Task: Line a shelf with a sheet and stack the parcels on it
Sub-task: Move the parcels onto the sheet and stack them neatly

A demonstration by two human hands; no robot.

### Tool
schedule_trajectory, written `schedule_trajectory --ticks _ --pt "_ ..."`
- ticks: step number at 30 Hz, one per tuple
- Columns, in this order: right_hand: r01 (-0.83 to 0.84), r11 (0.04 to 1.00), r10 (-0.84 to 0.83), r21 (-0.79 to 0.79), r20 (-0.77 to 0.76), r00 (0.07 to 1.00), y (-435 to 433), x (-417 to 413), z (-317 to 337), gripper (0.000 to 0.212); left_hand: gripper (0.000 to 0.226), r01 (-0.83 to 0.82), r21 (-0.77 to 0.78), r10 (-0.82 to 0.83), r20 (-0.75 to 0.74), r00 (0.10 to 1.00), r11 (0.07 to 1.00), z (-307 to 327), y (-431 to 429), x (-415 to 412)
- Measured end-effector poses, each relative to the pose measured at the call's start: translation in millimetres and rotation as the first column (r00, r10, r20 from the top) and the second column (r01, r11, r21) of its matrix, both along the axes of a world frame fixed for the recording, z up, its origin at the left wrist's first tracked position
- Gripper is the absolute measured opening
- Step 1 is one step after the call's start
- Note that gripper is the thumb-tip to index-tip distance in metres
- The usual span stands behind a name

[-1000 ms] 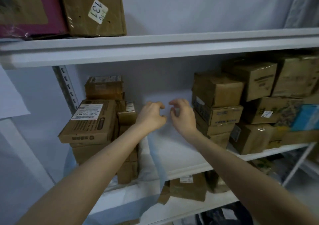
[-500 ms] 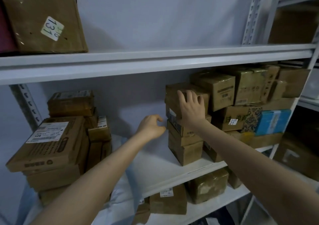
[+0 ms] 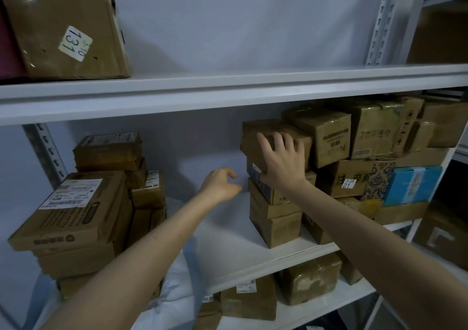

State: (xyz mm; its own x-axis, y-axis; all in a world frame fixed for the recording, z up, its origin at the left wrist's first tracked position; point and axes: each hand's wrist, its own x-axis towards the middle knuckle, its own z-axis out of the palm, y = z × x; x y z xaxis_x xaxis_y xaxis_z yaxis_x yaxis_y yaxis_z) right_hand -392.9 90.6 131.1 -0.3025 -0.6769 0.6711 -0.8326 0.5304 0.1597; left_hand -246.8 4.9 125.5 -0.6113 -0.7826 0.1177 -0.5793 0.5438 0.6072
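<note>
A: Hands?
B: Right hand point(image 3: 281, 160) spread flat on the top box point(image 3: 255, 131) of a stack; left hand point(image 3: 219, 184) loosely curled, empty, just left of it, above the white sheet point(image 3: 228, 231).
A: Nearer hand?
B: Right. Box's long side looks left-right.
A: Writing?
B: "131" sticker point(image 3: 75, 43) far up-left; "3-26 21" sticker point(image 3: 349, 183) right of the right wrist.

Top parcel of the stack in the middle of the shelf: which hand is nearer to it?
Right. The right hand lies on the front of the top parcel, fingers spread. The left hand hovers lower and to its left, touching no parcel.
</note>
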Motion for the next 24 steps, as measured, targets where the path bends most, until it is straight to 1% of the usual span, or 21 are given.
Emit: schedule_trajectory --ticks 3,6,11,12,13,14,15,16,18,20,22,24 --pt "-0.048 0.989 0.045 -0.139 -0.023 0.999 0 1 4 0.095 0.043 -0.001 0.026 0.001 0.003 1.000 1.000 2 -2 -1" --pt "-0.100 0.972 0.099 -0.211 -0.019 0.995 1 5 9 0.094 0.045 -0.001 0.062 0.002 -0.016 1.000 0.998 4 -4 -3" --pt "-0.121 0.971 0.127 -0.204 0.018 0.992 4 10 9 0.091 0.046 -0.034 0.140 0.043 -0.061 0.997 0.990 6 -6 -3" --pt "-0.121 0.972 0.129 -0.201 0.028 0.991 4 10 9 0.091 0.043 -0.038 0.171 0.054 -0.088 0.995 0.985 6 -5 -4" --pt "-0.123 0.972 0.132 -0.199 0.032 0.991 5 10 8 0.091 0.033 -0.041 0.212 0.069 -0.127 0.989 0.976 6 -4 -4" --pt "-0.128 0.971 0.137 -0.200 0.032 0.990 6 11 7 0.091 0.020 -0.041 0.270 0.092 -0.178 0.980 0.962 8 -1 -4" --pt "-0.133 0.971 0.142 -0.199 0.032 0.989 6 12 6 0.092 0.017 -0.037 0.349 0.123 -0.229 0.966 0.936 10 3 -5" --pt "-0.138 0.971 0.146 -0.195 0.029 0.989 7 14 4 0.093 0.023 -0.026 0.428 0.154 -0.268 0.951 0.903 12 7 -7" --pt "-0.158 0.967 0.165 -0.201 0.018 0.986 8 17 0 0.092 0.051 0.008 0.587 0.223 -0.320 0.921 0.809 14 10 -11" --pt "-0.202 0.949 0.207 -0.241 -0.006 0.978 11 19 -5 0.088 0.074 0.114 0.734 0.278 -0.390 0.878 0.670 15 11 -14" --pt "-0.255 0.925 0.253 -0.282 -0.045 0.967 16 18 -8 0.084 0.087 0.250 0.829 0.321 -0.446 0.835 0.501 17 13 -17" --pt "-0.308 0.912 0.301 -0.270 -0.068 0.951 21 18 -10 0.086 0.088 0.363 0.850 0.352 -0.497 0.793 0.382 19 16 -20"
